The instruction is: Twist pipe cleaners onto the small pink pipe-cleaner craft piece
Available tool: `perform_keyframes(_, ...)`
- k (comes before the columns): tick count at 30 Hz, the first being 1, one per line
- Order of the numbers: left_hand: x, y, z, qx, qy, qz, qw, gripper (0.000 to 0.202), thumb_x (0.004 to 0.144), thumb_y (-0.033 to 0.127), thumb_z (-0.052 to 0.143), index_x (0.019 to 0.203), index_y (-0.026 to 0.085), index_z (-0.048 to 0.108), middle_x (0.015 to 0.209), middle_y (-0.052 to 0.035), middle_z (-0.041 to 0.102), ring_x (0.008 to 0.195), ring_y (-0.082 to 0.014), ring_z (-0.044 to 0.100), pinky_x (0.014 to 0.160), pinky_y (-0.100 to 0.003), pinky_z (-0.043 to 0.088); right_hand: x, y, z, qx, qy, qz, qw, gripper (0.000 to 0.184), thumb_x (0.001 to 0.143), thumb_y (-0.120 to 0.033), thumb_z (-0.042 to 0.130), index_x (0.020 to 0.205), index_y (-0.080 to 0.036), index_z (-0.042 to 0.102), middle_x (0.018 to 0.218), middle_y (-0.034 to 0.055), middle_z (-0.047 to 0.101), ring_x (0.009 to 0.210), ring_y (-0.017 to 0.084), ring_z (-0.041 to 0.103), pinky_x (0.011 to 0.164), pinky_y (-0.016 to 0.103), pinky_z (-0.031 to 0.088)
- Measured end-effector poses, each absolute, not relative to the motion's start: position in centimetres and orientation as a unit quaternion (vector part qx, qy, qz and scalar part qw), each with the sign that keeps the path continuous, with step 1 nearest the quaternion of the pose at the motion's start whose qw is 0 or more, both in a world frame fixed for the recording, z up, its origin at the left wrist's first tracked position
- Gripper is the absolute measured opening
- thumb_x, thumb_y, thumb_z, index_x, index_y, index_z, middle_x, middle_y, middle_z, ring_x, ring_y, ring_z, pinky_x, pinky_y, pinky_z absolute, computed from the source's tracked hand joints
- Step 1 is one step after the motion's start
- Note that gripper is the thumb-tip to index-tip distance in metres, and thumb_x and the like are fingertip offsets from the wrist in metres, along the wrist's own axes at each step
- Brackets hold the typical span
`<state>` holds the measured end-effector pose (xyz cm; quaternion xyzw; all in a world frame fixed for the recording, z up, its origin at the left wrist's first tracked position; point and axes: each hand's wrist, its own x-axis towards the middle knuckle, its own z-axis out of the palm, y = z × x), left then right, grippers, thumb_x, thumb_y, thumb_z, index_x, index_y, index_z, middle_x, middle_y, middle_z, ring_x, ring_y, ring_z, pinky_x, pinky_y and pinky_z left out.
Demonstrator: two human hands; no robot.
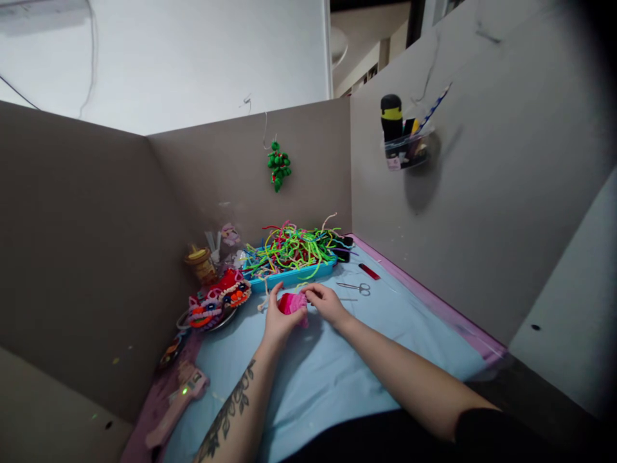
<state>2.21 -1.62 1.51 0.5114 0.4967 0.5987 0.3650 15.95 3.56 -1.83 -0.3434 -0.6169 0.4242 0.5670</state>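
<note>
In the middle of the head view, my left hand [280,319] is closed around a small pink and red pipe-cleaner piece [294,303], its thumb along the lower edge and fingers behind. My right hand [328,304] pinches the same piece at its upper right edge; the exact strand between the fingertips is too small to make out. Just right of that hand lie small scissors [354,288] and a thin stick [348,299]. Behind both hands stands a blue tray [294,277] heaped with loose pipe cleaners [301,247], mostly green, yellow and red.
Left sits a bowl [222,322] of colourful fuzzy pieces beside a brown-yellow jar [200,265]. A pink glue gun [179,402] with a green light lies front left. A red strip [369,271] lies right. Grey panels enclose the table; a green ornament [278,167] and a tool cup [407,151] hang there.
</note>
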Motion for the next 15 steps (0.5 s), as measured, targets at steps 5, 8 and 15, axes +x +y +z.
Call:
perform_keyframes(5, 2.31, -1.8, 1.26, 0.566, 0.468, 0.562, 0.38, 0.075, 0.052, 0.016, 0.078, 0.121, 0.019, 0.048, 0.1, -0.0065, 0.058, 0.08, -0.0176, 0.059, 0.072, -0.028, 0.048, 16.28, 3.88, -1.64, -0.331, -0.577, 0.477, 0.575, 0.023, 0.07, -0.032, 0.062, 0.087, -0.017, 0.061, 0.076, 0.0014, 0.063, 0.069, 0.014, 0.057, 0.065, 0.027, 0.046)
perform_keyframes(8, 2.35, -1.84, 1.27, 0.592, 0.45, 0.552, 0.379, 0.071, 0.052, 0.016, 0.077, 0.117, 0.019, 0.049, 0.101, -0.0066, 0.059, 0.082, -0.0186, 0.059, 0.075, -0.03, 0.048, 16.45, 3.82, -1.44, -0.319, -0.57, 0.495, 0.573, 0.021, 0.068, -0.031, 0.064, 0.084, -0.017, 0.061, 0.073, 0.0003, 0.063, 0.067, 0.014, 0.058, 0.066, 0.027, 0.047)
perform_keyframes(15, 2.05, -1.93, 1.34, 0.633, 0.441, 0.533, 0.347, 0.066, 0.049, 0.011, 0.076, 0.112, 0.019, 0.055, 0.107, -0.0084, 0.06, 0.096, -0.0241, 0.058, 0.086, -0.035, 0.045, 16.6, 3.39, -1.1, -0.309, -0.606, 0.491, 0.544, 0.019, 0.066, -0.031, 0.068, 0.078, -0.016, 0.062, 0.073, 0.0009, 0.065, 0.069, 0.015, 0.059, 0.067, 0.028, 0.047)
